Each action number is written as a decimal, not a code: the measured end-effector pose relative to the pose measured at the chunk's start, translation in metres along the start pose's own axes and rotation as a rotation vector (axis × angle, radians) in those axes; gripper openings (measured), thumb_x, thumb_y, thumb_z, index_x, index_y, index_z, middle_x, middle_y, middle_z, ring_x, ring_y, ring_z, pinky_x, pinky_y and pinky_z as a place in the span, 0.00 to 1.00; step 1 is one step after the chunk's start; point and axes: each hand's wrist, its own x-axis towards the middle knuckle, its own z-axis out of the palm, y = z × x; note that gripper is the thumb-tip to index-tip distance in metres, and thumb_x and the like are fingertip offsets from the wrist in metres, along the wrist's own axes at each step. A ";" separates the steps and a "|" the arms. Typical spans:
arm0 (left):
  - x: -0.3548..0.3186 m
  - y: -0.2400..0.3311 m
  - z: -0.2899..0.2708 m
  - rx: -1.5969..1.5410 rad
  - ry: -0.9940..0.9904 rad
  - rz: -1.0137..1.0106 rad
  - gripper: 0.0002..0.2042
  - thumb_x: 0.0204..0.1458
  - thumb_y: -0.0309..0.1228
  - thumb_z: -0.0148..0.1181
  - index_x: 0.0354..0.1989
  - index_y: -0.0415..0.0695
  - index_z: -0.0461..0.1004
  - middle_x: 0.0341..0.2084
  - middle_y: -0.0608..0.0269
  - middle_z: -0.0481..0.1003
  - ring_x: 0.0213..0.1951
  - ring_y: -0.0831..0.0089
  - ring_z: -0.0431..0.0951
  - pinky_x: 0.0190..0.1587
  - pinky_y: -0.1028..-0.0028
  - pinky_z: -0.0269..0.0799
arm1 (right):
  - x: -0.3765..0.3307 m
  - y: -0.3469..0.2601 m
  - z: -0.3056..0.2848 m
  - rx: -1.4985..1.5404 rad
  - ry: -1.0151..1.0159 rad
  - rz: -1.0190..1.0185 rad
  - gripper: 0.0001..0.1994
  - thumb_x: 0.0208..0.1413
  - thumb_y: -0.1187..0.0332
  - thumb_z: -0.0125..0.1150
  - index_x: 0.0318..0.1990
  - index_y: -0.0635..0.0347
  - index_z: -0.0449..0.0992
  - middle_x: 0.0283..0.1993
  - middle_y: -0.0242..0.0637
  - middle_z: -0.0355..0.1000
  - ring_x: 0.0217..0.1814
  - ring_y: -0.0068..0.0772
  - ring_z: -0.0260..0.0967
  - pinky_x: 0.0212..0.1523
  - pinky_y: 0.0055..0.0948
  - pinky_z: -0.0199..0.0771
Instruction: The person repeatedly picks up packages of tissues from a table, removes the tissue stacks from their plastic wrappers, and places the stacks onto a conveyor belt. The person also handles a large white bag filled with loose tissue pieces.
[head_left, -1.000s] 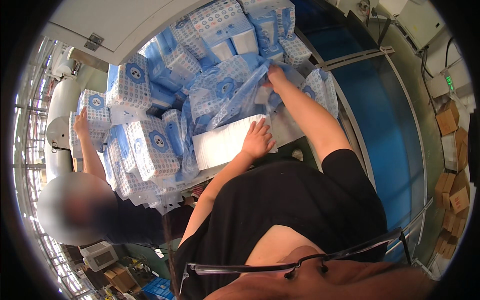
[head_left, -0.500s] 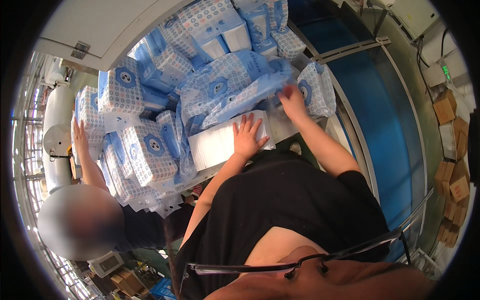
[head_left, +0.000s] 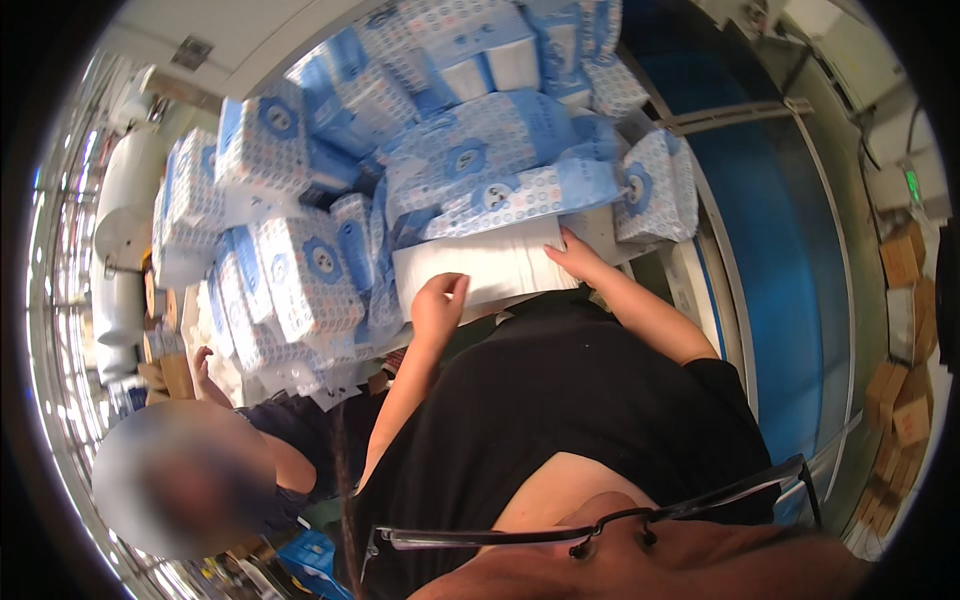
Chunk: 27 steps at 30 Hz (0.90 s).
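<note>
A stack of white folded sheets, like tissues (head_left: 500,262), lies at the near edge of the packing surface. My left hand (head_left: 438,308) is at its near left side, fingers curled towards the thumb; what they hold, if anything, is hidden. At the stack's right end my right hand (head_left: 580,262) touches the sheets, thumb and forefinger apart. Just beyond the stack lies a loose blue-and-white printed plastic bag (head_left: 500,195), its near edge reaching the sheets.
Filled printed packs (head_left: 312,270) are piled to the left and behind. Another pack (head_left: 655,195) stands at the right, beside a blue conveyor belt (head_left: 770,240). A co-worker (head_left: 330,440) is at the lower left. Cardboard boxes (head_left: 905,330) line the far right.
My left hand has left its flat position on the stack, drawing back and curling. My right hand has let go of the bag and come down to the stack's end. The co-worker's hand has pulled back.
</note>
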 end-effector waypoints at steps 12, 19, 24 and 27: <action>-0.036 -0.163 0.027 -0.297 0.277 -0.409 0.24 0.60 0.45 0.53 0.50 0.33 0.73 0.43 0.45 0.77 0.48 0.57 0.76 0.53 0.66 0.68 | 0.014 -0.026 -0.010 -0.372 -0.215 0.207 0.47 0.58 0.47 0.55 0.74 0.53 0.31 0.64 0.61 0.62 0.63 0.61 0.64 0.60 0.41 0.66; -0.009 -0.174 0.016 -0.507 -0.323 -0.654 0.35 0.55 0.67 0.45 0.38 0.41 0.78 0.29 0.56 0.76 0.28 0.67 0.77 0.27 0.66 0.69 | 0.054 -0.033 -0.053 -0.089 -0.309 0.520 0.36 0.62 0.38 0.41 0.72 0.44 0.49 0.64 0.43 0.65 0.59 0.50 0.68 0.42 0.59 0.73; 0.006 -0.128 0.002 -0.456 -0.404 -0.774 0.40 0.46 0.66 0.57 0.57 0.44 0.71 0.42 0.53 0.76 0.37 0.60 0.80 0.32 0.60 0.76 | 0.056 -0.065 -0.075 -0.263 -0.477 0.487 0.43 0.54 0.32 0.47 0.68 0.56 0.57 0.62 0.49 0.66 0.53 0.52 0.72 0.47 0.57 0.73; 0.010 -0.120 0.018 -0.329 -0.302 -0.583 0.37 0.44 0.59 0.66 0.55 0.41 0.73 0.43 0.53 0.79 0.44 0.58 0.81 0.42 0.62 0.76 | 0.034 -0.096 -0.051 -0.437 -0.461 0.411 0.47 0.51 0.36 0.57 0.67 0.67 0.56 0.64 0.54 0.63 0.56 0.51 0.71 0.57 0.46 0.70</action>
